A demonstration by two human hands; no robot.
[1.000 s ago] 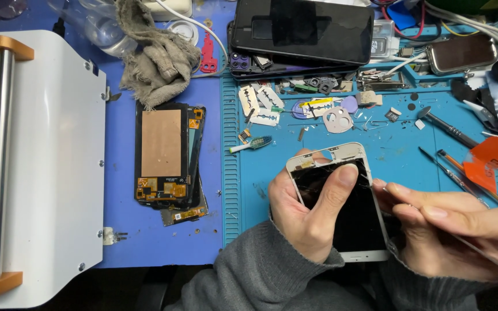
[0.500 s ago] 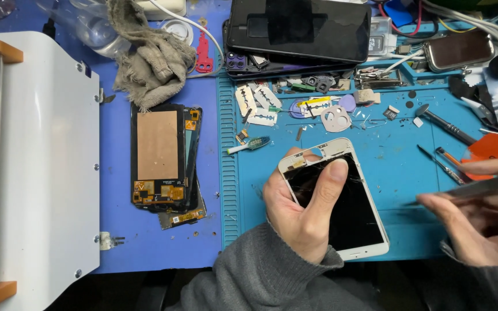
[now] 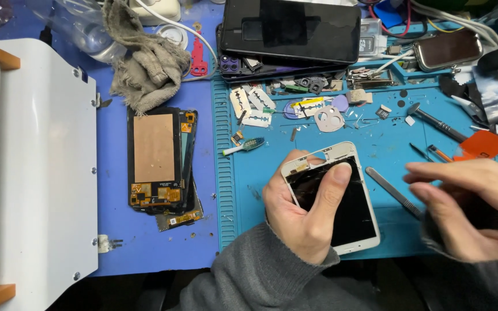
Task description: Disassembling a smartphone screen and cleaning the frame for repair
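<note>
Inspector: Since the earlier frame, right hand (image 3: 471, 210) has pulled in toward the phone (image 3: 332, 198), and the metal tool (image 3: 393, 193) now points up-left at its right edge. Phone position unchanged.

Clerk: Grip on the phone?

Inspector: Left hand (image 3: 304, 216) closed on it, thumb pressed across the cracked black glass, fingers behind the left edge. Phone is tilted, white frame, top end up, over the teal mat (image 3: 249, 173).

Clerk: Right hand?

Inspector: Fingers pinched on the tool's handle; hand blurred, so exact hold unclear.

Clerk: Surroundings?

Inspector: Razor blades (image 3: 249, 106) and small parts above the phone. Screen stack (image 3: 159, 158) lies left on the blue mat (image 3: 113, 230). Grey rag (image 3: 145, 66) above it. White machine (image 3: 30, 167) far left. Dark phone (image 3: 292, 29) at top
</note>
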